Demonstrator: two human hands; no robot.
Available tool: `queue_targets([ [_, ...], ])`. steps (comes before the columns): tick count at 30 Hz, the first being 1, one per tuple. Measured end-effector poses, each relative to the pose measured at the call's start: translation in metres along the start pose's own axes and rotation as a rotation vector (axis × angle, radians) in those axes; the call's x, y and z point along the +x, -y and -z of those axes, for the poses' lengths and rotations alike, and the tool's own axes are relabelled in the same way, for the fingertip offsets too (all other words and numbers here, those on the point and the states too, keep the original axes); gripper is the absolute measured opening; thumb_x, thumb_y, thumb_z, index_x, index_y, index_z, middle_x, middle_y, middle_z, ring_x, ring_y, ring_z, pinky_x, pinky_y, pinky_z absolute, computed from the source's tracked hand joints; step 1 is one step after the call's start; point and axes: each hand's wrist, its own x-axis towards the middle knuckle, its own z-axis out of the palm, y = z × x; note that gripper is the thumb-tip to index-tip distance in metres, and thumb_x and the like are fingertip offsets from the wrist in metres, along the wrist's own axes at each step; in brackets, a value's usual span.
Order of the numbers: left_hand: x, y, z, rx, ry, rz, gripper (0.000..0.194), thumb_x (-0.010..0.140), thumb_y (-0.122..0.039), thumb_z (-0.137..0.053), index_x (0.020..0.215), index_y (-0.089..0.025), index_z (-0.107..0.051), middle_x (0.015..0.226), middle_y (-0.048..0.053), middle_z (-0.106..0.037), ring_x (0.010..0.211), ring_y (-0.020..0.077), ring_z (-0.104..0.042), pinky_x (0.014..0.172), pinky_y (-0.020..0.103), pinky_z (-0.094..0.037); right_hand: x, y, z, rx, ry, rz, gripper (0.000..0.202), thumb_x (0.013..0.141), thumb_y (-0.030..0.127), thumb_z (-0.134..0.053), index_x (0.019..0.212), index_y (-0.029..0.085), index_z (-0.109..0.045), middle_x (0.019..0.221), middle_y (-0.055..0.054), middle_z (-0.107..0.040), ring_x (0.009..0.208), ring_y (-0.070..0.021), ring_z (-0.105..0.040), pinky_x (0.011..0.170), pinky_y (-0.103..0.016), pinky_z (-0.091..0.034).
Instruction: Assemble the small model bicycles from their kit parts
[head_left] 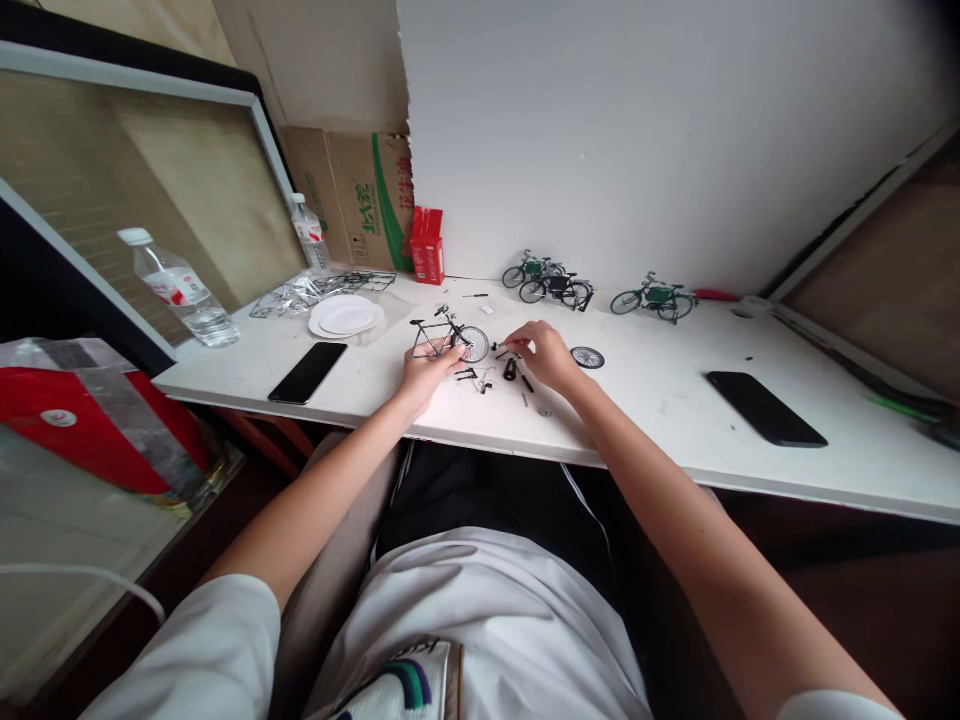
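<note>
My left hand (427, 368) is closed around the lower part of a black model bicycle (439, 332), just over the white table. The bicycle has a saddle, handlebars and one spoked wheel at its right end. My right hand (547, 352) is closed in a pinch above small black parts (510, 370); what lies between its fingertips is too small to make out. Dark thin pieces (474, 378) rest on the table below my left hand. A loose spoked wheel (587, 357) lies flat to the right of my right hand, and a small grey disc (545, 412) near the front edge.
Several assembled model bicycles (654, 298) stand along the back wall. A black phone (308, 372) lies at left, another dark phone-like slab (766, 408) at right. White plates (346, 315), water bottles (184, 290), a red box (428, 246) and a cardboard carton (352, 200) occupy the left side.
</note>
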Motion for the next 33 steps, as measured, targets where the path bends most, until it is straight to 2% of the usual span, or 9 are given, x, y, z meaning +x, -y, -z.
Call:
queue_targets([
  [3, 0.001, 0.000, 0.001, -0.002, -0.022, 0.003, 0.055, 0.054, -0.036, -0.108, 0.092, -0.014, -0.074, 0.089, 0.005, -0.079, 0.093, 0.0213, -0.077, 0.101, 0.045, -0.063, -0.004, -0.016, 0.003, 0.039, -0.099, -0.081, 0.019, 0.101, 0.016, -0.064, 0.100, 0.018, -0.083, 0.103, -0.012, -0.081, 0.103, -0.0304, -0.068, 0.094, -0.041, -0.052],
  [7, 0.002, 0.001, 0.002, -0.002, -0.007, 0.000, 0.055, 0.054, -0.037, -0.108, 0.092, -0.014, -0.075, 0.089, 0.004, -0.079, 0.095, 0.0218, -0.078, 0.102, 0.045, -0.062, -0.010, -0.029, 0.001, 0.089, -0.053, -0.189, 0.021, 0.099, 0.013, -0.063, 0.101, 0.017, -0.083, 0.105, -0.013, -0.082, 0.097, -0.0285, -0.071, 0.093, -0.040, -0.054],
  [9, 0.002, 0.001, 0.003, -0.006, -0.006, -0.006, 0.055, 0.053, -0.037, -0.108, 0.091, -0.013, -0.076, 0.088, 0.005, -0.079, 0.094, 0.0217, -0.078, 0.102, 0.045, -0.062, -0.013, -0.031, -0.001, 0.091, -0.074, -0.204, 0.024, 0.100, 0.012, -0.060, 0.105, 0.018, -0.083, 0.108, -0.013, -0.082, 0.099, -0.0287, -0.071, 0.094, -0.041, -0.054],
  [13, 0.000, 0.001, 0.002, 0.003, -0.007, -0.002, 0.053, 0.055, -0.036, -0.107, 0.092, -0.013, -0.076, 0.091, 0.006, -0.079, 0.096, 0.0227, -0.078, 0.103, 0.046, -0.061, -0.016, -0.029, -0.008, 0.080, -0.127, -0.161, 0.027, 0.103, 0.018, -0.057, 0.110, 0.019, -0.083, 0.113, -0.014, -0.080, 0.108, -0.0313, -0.068, 0.099, -0.044, -0.052],
  [18, -0.001, 0.000, 0.001, -0.001, -0.004, 0.004, 0.053, 0.055, -0.035, -0.107, 0.092, -0.014, -0.076, 0.091, 0.005, -0.079, 0.093, 0.0210, -0.078, 0.104, 0.045, -0.061, -0.018, -0.025, -0.014, 0.043, 0.063, 0.022, 0.030, 0.107, 0.036, -0.060, 0.118, 0.020, -0.083, 0.118, -0.013, -0.081, 0.116, -0.0329, -0.068, 0.114, -0.050, -0.040],
  [22, -0.001, 0.001, 0.001, 0.008, 0.002, -0.001, 0.052, 0.055, -0.036, -0.107, 0.090, -0.015, -0.075, 0.090, 0.005, -0.079, 0.092, 0.0210, -0.078, 0.102, 0.045, -0.062, -0.018, -0.020, -0.018, -0.061, 0.116, 0.062, 0.036, 0.106, 0.038, -0.064, 0.132, 0.020, -0.080, 0.122, -0.017, -0.079, 0.119, -0.0336, -0.065, 0.111, -0.048, -0.041],
  [27, -0.002, 0.001, 0.000, 0.031, 0.013, 0.003, 0.052, 0.055, -0.037, -0.107, 0.090, -0.015, -0.076, 0.090, 0.005, -0.079, 0.091, 0.0204, -0.077, 0.099, 0.043, -0.063, -0.018, -0.018, -0.020, -0.135, 0.120, 0.083, 0.031, 0.107, 0.034, -0.062, 0.120, 0.020, -0.086, 0.118, -0.017, -0.080, 0.116, -0.0320, -0.065, 0.110, -0.047, -0.043],
  [33, -0.004, 0.000, -0.002, 0.068, 0.031, 0.012, 0.054, 0.056, -0.038, -0.107, 0.094, -0.014, -0.076, 0.092, 0.005, -0.078, 0.090, 0.0194, -0.077, 0.098, 0.043, -0.064, -0.018, -0.019, -0.020, -0.176, 0.090, 0.010, 0.027, 0.105, 0.029, -0.063, 0.112, 0.020, -0.087, 0.114, -0.015, -0.081, 0.107, -0.0296, -0.067, 0.103, -0.043, -0.047],
])
